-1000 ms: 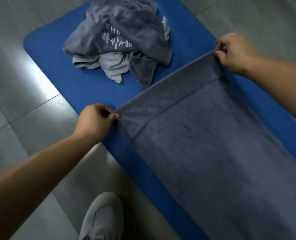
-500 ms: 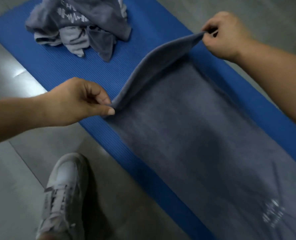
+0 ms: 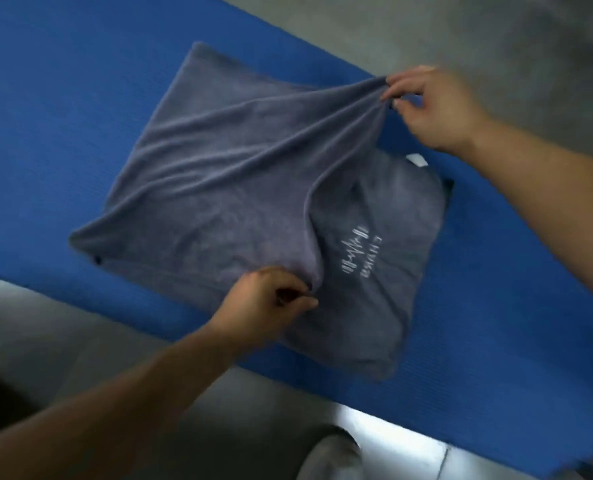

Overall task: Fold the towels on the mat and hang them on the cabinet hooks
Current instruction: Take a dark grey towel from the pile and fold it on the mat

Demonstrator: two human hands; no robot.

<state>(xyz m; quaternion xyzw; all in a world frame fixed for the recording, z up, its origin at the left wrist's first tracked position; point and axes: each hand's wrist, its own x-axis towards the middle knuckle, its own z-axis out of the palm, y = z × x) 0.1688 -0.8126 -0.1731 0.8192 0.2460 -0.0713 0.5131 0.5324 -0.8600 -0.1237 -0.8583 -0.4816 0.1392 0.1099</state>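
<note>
Now both corners of the gray towel (image 3: 218, 174) pinched, left hand (image 3: 270, 303) and right hand (image 3: 433, 105).

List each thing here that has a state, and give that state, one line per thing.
towel: folded over itself on the mat, top layer wrinkled and raised at two corners, printed lower layer partly uncovered
left hand: pinches the top layer's near corner
right hand: pinches the top layer's far corner
mat: unrolled, flat on the floor
tag: sticks out at the lower layer's edge
shoe: on the floor, mostly cut off
</note>
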